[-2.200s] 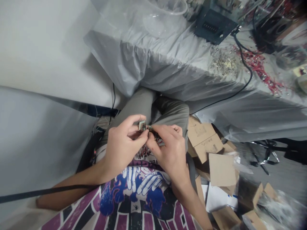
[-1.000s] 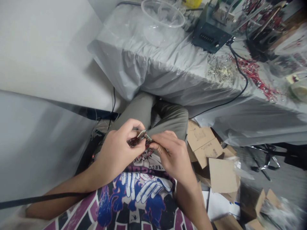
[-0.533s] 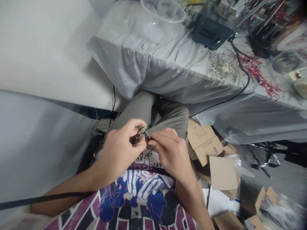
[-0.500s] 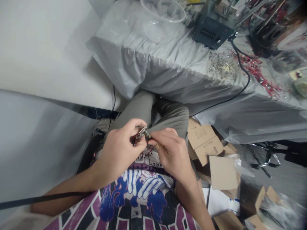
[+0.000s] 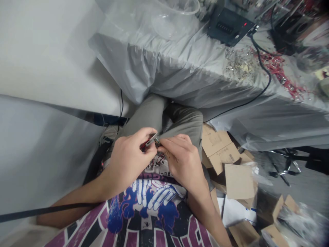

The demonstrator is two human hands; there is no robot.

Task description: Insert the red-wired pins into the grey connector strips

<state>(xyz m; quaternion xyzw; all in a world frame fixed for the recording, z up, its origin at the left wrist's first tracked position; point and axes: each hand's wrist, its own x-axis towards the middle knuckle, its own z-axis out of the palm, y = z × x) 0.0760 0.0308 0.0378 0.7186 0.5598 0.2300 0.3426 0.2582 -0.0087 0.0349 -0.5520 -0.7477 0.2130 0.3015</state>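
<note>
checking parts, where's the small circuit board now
In the head view, the small circuit board is just left of centre, in the left hand, beside the right hand.

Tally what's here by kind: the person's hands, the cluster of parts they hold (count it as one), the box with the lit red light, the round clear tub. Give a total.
Hands: 2 (left hand, right hand)
Held parts cluster: 1
Dark box with red light: 1
Round clear tub: 1
Total: 5

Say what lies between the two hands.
In the head view, a small circuit board and red wires show between the left hand and right hand.
</note>
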